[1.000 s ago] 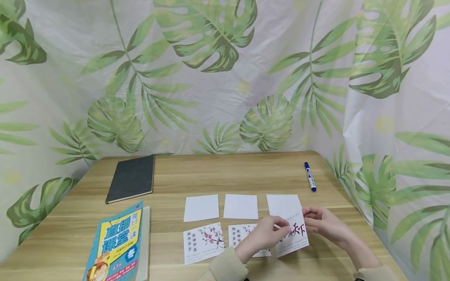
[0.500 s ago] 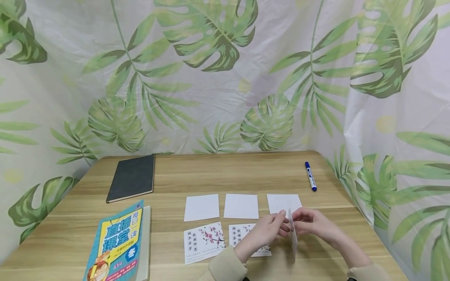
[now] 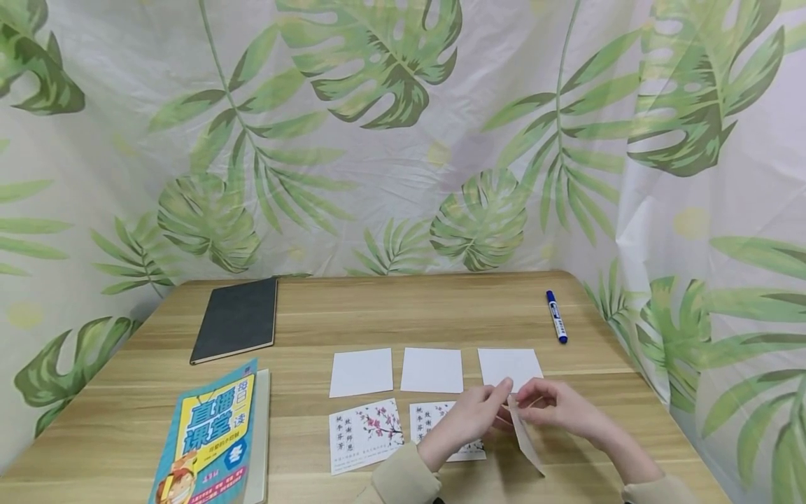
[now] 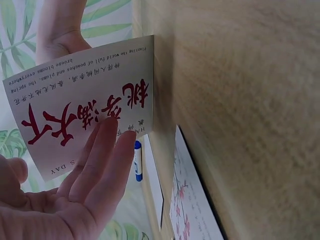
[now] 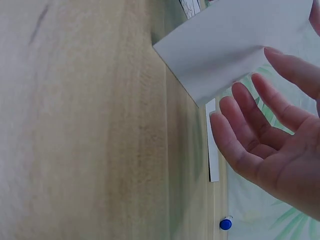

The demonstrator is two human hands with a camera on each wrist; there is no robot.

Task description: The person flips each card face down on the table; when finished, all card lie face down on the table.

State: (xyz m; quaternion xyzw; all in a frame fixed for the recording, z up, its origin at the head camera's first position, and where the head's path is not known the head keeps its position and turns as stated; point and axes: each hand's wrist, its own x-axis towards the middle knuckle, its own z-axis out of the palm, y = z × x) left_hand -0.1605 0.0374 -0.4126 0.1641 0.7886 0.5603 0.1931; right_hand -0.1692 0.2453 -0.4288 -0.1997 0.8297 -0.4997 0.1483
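Note:
Both hands hold a square greeting card (image 3: 524,441) tilted up over the table's front right. In the left wrist view its printed face, with large red characters (image 4: 90,112), shows. My left hand (image 3: 469,416) has its fingers (image 4: 102,160) on that face, thumb near the card's edge. The card's blank white back (image 5: 225,45) shows in the right wrist view. My right hand (image 3: 563,406) holds it at one edge, thumb tip on the blank side and other fingers curved below. A plum-blossom card (image 3: 364,435) and a similar card (image 3: 423,414), partly behind my left hand, lie flat.
Three blank white cards (image 3: 361,372) (image 3: 432,370) (image 3: 508,367) lie in a row behind. A blue marker (image 3: 557,317) is at the back right. On the left lie a dark notebook (image 3: 236,320) and a colourful book (image 3: 208,441) on the wooden table (image 3: 415,308).
The card's printed face was toward the head camera, then the card stood edge-on; now it leans the other way, lower edge to the right. Both hands stay close together around it.

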